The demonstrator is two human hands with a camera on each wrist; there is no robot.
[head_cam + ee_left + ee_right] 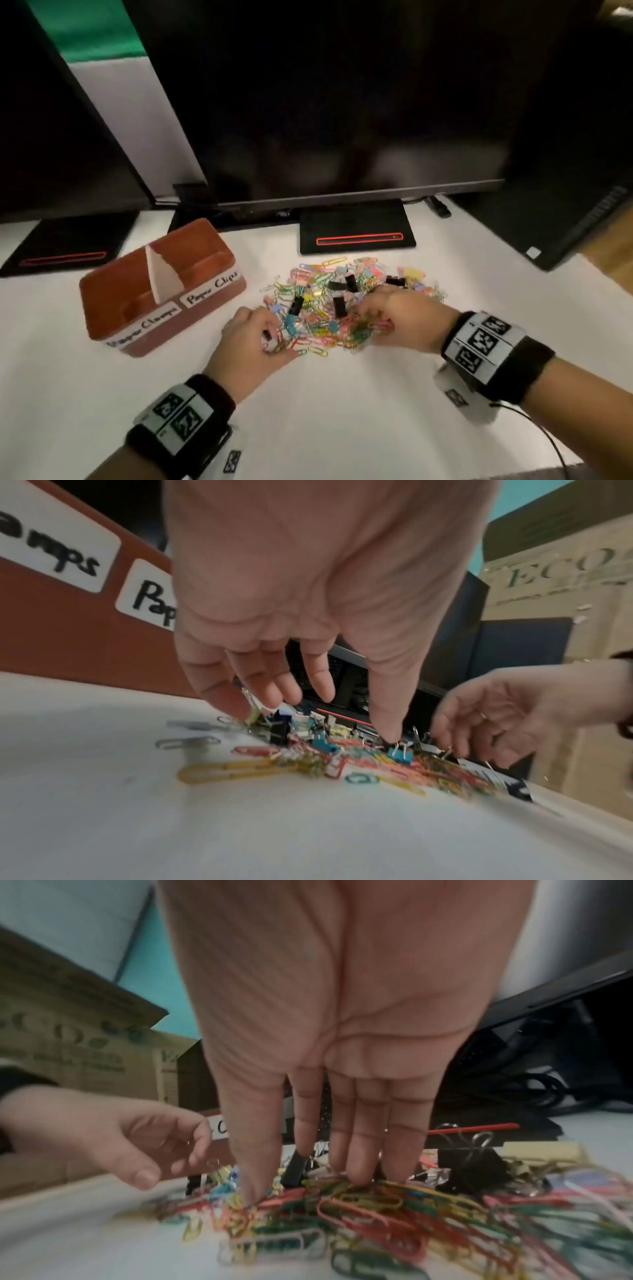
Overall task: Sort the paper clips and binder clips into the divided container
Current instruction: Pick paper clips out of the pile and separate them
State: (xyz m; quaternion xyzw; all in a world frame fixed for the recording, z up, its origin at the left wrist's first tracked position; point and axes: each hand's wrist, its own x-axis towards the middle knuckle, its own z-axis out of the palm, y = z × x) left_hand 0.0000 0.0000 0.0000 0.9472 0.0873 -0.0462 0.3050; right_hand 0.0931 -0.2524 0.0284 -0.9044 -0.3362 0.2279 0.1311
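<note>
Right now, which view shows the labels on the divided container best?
The head view: both labels on the divided container show whole, reading Paper Clamps and Paper Clips. The left wrist view catches only fragments behind the left hand. The right wrist view shows barely a sliver.

Glossy plastic-coated wire paper clips (317, 351), matt white table (342, 411), glossy dark monitor screen (325, 102), white paper labels (211, 287)
</note>
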